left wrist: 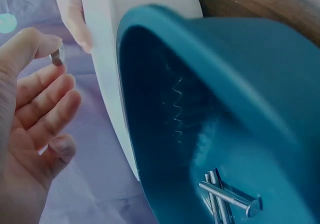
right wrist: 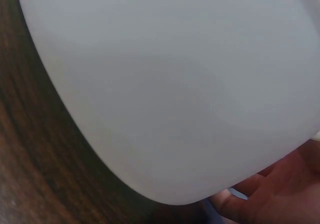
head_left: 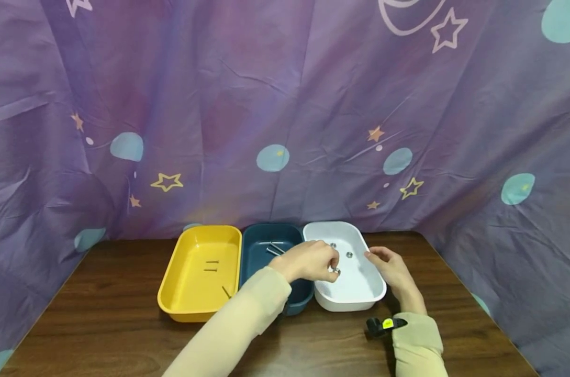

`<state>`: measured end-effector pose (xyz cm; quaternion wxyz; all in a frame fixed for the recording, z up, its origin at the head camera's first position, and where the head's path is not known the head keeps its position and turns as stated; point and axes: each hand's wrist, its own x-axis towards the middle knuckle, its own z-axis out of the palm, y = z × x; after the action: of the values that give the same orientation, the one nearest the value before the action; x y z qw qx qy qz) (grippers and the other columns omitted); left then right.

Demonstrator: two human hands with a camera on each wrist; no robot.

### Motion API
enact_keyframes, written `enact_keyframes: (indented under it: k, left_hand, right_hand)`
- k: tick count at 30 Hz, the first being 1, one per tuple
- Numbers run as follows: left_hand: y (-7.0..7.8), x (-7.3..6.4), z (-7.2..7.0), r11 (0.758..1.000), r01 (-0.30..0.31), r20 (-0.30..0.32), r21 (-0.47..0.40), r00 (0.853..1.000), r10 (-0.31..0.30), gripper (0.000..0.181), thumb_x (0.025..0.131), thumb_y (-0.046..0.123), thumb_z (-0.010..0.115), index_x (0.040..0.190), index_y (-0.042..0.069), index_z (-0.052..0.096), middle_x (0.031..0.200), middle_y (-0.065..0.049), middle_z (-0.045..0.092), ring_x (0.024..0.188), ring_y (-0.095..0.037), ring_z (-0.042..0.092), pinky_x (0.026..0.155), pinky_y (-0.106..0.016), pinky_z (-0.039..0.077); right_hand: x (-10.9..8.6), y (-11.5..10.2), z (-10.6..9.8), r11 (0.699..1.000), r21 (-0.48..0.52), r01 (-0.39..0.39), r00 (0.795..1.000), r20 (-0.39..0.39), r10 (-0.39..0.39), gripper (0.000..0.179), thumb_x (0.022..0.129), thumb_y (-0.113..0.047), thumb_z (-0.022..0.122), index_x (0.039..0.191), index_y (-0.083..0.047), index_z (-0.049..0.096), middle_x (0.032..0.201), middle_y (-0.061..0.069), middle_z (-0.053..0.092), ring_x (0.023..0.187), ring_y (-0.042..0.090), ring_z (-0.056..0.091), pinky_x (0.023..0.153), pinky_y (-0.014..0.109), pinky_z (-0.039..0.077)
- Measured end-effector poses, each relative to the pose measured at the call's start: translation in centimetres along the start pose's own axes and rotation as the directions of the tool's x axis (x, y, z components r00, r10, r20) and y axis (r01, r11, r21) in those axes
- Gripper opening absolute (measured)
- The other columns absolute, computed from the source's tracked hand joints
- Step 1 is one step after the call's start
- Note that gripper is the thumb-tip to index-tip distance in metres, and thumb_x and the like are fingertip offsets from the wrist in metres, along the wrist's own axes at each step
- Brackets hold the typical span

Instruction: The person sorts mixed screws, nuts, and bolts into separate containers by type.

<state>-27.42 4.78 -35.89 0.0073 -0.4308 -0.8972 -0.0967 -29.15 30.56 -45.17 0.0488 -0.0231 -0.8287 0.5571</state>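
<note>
Between thumb and forefinger my left hand [head_left: 313,260] pinches a small metal nut [left wrist: 57,56], held over the white tray [head_left: 346,305]. Its other fingers are loosely bent in the left wrist view. Two more nuts [head_left: 349,255] lie on the white tray's floor. My right hand [head_left: 398,272] is at the tray's right side, with its fingertips right at the rim. In the right wrist view, part of that hand shows past the white wall. Several bolts [left wrist: 225,199] lie together in the dark blue tray [left wrist: 250,134], which is partly covered by my left arm.
To the left stands a yellow tray [head_left: 171,293] with a few thin screws [head_left: 211,262] inside. The three trays stand side by side on a brown wooden table [head_left: 101,314]. A patterned purple cloth [head_left: 237,104] hangs behind. A black strap device [head_left: 383,325] sits at my right wrist.
</note>
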Motion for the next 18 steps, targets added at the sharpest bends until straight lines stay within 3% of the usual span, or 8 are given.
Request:
enact_keyframes:
  k: [11,18]
  left_hand:
    - [-1.0,3.0,0.2,0.997,0.075,-0.022,0.021,0.997,-0.075,0.015,0.085,0.030,0.071,0.093,0.017,0.069,0.079,0.010,0.059,0.071,-0.008,0.054,0.064,-0.022,0.044]
    - [-2.4,3.5,0.6,0.983,0.182,-0.002,-0.025,0.983,-0.182,0.012,0.085,0.029,0.072,0.084,0.019,0.065,0.080,0.010,0.059,0.073,-0.009,0.055,0.065,-0.023,0.044]
  right_hand:
    - [-0.1,0.0,-0.8,1.000,-0.025,-0.006,1.000,-0.024,0.005,0.044,0.096,-0.027,0.064,0.124,0.006,0.056,0.100,0.009,0.059,0.079,0.010,0.057,0.067,0.025,0.050]
    - [0.1,-0.1,0.1,1.000,-0.019,-0.012,1.000,0.006,0.012,0.045,0.096,-0.028,0.065,0.124,0.006,0.056,0.099,0.008,0.061,0.078,0.010,0.058,0.066,0.025,0.051]
